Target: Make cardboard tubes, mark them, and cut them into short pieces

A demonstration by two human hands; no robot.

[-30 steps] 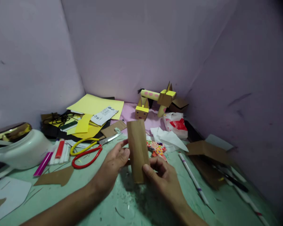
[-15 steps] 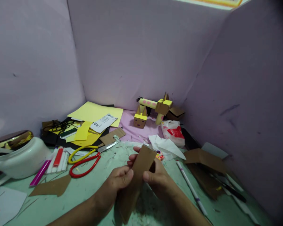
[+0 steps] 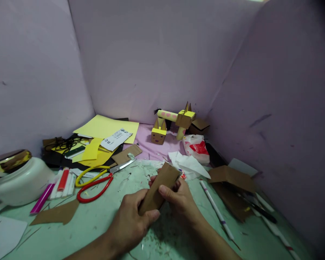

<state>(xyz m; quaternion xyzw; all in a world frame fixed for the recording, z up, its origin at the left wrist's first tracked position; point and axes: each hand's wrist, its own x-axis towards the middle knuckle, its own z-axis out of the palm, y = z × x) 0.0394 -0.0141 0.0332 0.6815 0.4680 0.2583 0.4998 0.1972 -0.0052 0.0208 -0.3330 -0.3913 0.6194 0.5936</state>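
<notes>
A brown cardboard piece [image 3: 161, 184] is held between both hands above the green table, its upper end tilted away to the right. My left hand [image 3: 132, 216] grips its lower end, with the thumb along the near edge. Closed on the right side of the upper part is my right hand [image 3: 180, 198], its thumb pressed on the cardboard's face. Fingers behind the piece are partly hidden. Scissors [image 3: 93, 197] with red and yellow handles lie to the left of the hands. White crumpled tissue [image 3: 188, 166] sits just beyond my right hand.
Markers [image 3: 63, 180] and a white pot [image 3: 24, 184] are at the left. Yellow paper [image 3: 105, 126] lies at the back left. Behind stand a small cardboard head [image 3: 159, 137] and a giraffe-like figure [image 3: 184, 119]. A white pen [image 3: 216, 209] and folded cardboard [image 3: 233, 178] are on the right.
The cardboard now looks shorter, its lower end raised off the table area. My left hand has shifted down around that end, and my right thumb has moved onto its face. The view has shifted slightly.
</notes>
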